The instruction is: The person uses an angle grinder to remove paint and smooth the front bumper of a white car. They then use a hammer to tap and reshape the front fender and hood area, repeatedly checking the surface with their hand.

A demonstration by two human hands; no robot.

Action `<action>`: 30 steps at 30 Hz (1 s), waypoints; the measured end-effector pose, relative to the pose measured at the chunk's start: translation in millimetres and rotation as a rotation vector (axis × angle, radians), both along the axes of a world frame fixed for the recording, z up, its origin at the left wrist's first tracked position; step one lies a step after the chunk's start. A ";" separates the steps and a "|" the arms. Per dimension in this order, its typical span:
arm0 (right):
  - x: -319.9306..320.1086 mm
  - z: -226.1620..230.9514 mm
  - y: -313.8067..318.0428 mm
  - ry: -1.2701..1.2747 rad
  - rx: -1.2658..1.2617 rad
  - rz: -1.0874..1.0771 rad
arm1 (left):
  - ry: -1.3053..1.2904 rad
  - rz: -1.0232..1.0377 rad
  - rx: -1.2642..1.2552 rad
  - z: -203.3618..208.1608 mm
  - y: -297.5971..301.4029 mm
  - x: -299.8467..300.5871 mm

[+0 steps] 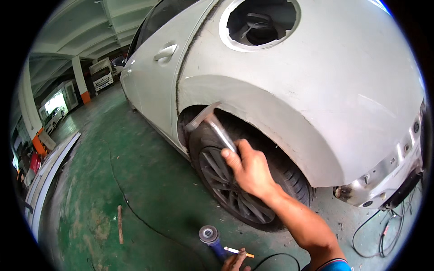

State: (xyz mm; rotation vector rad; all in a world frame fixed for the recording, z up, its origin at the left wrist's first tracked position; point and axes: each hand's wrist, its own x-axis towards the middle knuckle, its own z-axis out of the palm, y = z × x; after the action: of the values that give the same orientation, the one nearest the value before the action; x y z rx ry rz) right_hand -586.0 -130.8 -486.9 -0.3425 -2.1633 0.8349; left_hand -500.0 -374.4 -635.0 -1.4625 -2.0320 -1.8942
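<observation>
My right hand (251,169) is closed round the metal handle of a hammer (219,131). The hammer's long head lies across the front part of the wheel arch edge (235,108) on a white car, slightly blurred; I cannot tell whether it touches the metal. Below it is the black tyre and dark spoked wheel (237,194). At the bottom edge, partly cut off, my left hand (236,262) pinches a cigarette (238,252). Right beside that hand is a blue angle grinder (210,237) with a round disc; whether the hand touches it is hidden.
A dark cable (122,194) runs over the green floor, near a short wooden stick (120,224). More cable (384,235) lies coiled below the stripped rear end. Long pale panels (49,176) lie at the left. A truck (101,74) stands far back by the pillars.
</observation>
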 end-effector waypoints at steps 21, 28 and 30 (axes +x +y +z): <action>71.7 -23.8 -12.3 -0.052 -0.079 0.053 | 0.066 0.003 0.008 8.9 -2.5 9.1; 120.4 -86.1 -8.9 -0.284 -0.053 0.134 | -0.077 -0.043 -0.023 9.0 -22.3 20.2; 135.5 -99.5 -8.8 -0.310 -0.015 0.116 | 0.002 -0.030 0.067 14.3 -20.9 22.0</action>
State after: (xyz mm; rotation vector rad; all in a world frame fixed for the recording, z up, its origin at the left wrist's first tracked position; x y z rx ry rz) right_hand -450.5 -139.6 -586.5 -0.3771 -2.4844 0.9124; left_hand -477.9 -395.4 -620.7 -1.4876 -1.9368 -1.9502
